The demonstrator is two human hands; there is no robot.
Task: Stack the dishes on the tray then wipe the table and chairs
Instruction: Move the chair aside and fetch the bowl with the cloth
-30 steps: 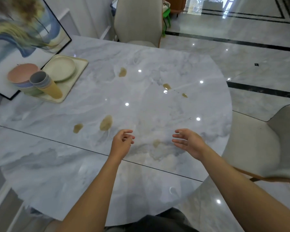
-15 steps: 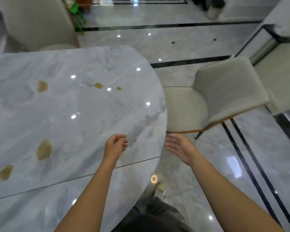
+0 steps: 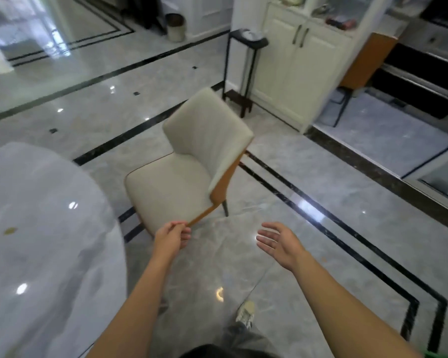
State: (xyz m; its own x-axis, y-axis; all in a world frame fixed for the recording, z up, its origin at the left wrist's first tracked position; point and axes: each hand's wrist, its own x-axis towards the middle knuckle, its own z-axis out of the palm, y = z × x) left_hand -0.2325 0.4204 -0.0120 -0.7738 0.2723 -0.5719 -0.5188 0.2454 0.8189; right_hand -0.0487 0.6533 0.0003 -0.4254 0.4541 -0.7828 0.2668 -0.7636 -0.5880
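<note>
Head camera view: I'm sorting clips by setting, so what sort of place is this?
Probably a home dining area next to a kitchen: a round grey marble table, a cream upholstered chair with an orange back shell, and cream panelled cabinets behind, on polished marble flooring.

- The grey-white marble worktop (image 3: 49,228) at the left is glossy and carries one small brown stain (image 3: 10,231).
- The polished marble floor (image 3: 321,177), lined with black bands, bears a cream chair (image 3: 181,187) just beside the worktop, with a black stand (image 3: 246,73) and a bin (image 3: 176,27) farther off.
</note>
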